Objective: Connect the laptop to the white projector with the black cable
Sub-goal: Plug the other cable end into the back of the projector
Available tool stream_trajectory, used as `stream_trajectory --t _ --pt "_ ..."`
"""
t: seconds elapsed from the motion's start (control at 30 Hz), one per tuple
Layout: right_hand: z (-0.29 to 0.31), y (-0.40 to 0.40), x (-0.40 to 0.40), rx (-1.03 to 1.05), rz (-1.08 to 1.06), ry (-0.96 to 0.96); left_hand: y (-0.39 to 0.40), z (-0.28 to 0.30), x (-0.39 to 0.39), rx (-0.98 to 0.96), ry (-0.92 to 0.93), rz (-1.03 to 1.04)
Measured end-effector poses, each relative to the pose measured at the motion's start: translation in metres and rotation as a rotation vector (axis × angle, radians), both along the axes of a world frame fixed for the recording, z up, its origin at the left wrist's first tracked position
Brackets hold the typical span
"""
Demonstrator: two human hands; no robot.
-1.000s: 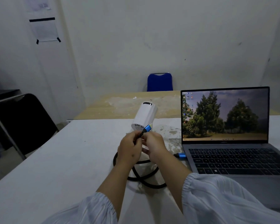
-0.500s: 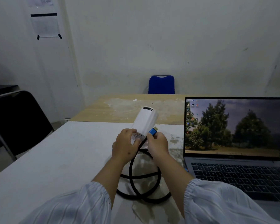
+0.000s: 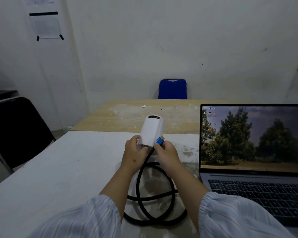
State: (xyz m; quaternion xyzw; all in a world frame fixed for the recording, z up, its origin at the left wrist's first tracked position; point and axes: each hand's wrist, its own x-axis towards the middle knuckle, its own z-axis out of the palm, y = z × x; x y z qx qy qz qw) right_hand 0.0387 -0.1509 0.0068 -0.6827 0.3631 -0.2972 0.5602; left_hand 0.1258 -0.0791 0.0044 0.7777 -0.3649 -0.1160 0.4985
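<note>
The white projector is tilted, its back end toward me, and my left hand grips that end. My right hand pinches the blue plug of the black cable, which is held beside the projector's right back corner, metal tip pointing up and away, not in a port. The cable loops on the white table between my forearms. The open laptop stands at the right with a tree wallpaper on its screen. The cable's other end is hidden behind my right arm.
A black folding chair stands at the table's left side. A wooden table adjoins the far edge, with a blue chair behind it at the wall. Papers are taped on the wall at top left.
The plug has come away from the projector's back and now points up beside it. The projector has tilted more upright in my left hand. The view has shifted closer and left.
</note>
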Motion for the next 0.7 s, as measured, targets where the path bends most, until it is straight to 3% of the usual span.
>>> stream_trajectory --t 0.43,0.57,0.7 --pt "0.013 -0.002 0.002 0.074 0.042 0.023 0.009 -0.009 -0.012 -0.020 -0.121 0.056" --pt "0.015 -0.002 -0.004 0.051 0.036 0.047 0.008 -0.001 0.001 0.148 -0.377 0.040" --pt "0.008 -0.001 -0.007 -0.041 -0.100 0.022 0.004 0.009 0.015 0.339 -0.633 -0.032"
